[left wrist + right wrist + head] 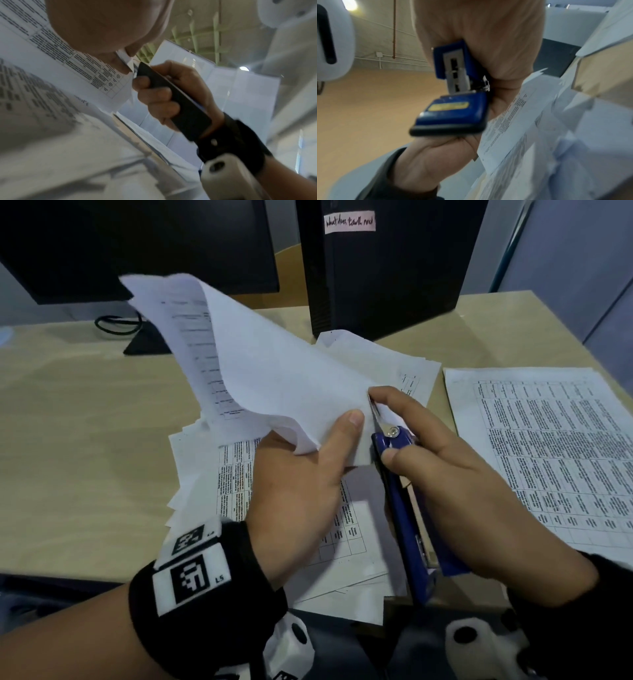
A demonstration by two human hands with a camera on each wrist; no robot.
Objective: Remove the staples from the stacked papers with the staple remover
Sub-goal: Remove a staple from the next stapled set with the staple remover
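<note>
My left hand (308,470) pinches the corner of a lifted bundle of white papers (274,371), thumb on top near the corner. My right hand (445,474) grips a blue staple remover (404,508), whose metal tip (376,414) is pushed against that pinched corner. In the left wrist view the remover (180,102) looks dark inside the curled right fingers, touching the paper corner (126,60). From the right wrist, the remover's blue body (457,112) with a yellow label shows beside the papers (513,128). The staple itself is not visible.
More printed sheets lie loose on the beige desk (85,440) beneath my hands (342,525), and a separate printed stack (548,446) sits at the right. A black computer tower (383,268) and a monitor (137,244) stand behind.
</note>
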